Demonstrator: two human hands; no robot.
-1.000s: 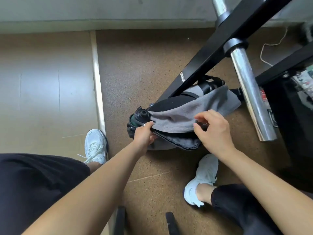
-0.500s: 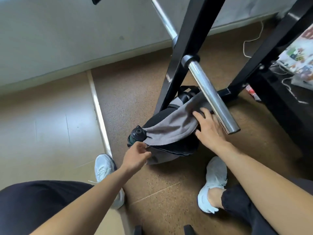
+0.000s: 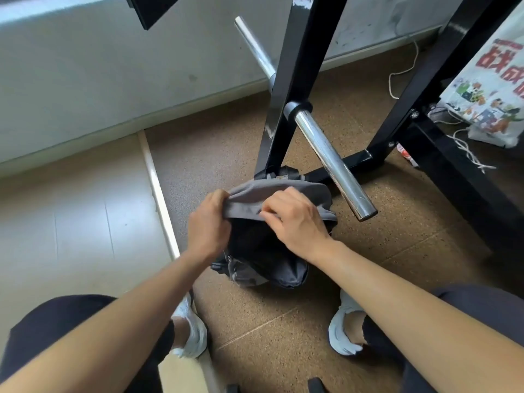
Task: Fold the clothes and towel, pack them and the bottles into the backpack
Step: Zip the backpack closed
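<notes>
Grey cloth (image 3: 272,194) edge held, barbell end (image 3: 364,212) near

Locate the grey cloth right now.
Head view, centre: grey cloth draped over the dark backpack, gripped by left hand and right hand, beside the chrome bar.

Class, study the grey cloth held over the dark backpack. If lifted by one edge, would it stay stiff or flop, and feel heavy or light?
Probably floppy: the grey cloth drapes and creases over the backpack. Likely light, since the left hand and right hand hold it by its near edge. It should not slip easily; the fabric looks matte.
</notes>
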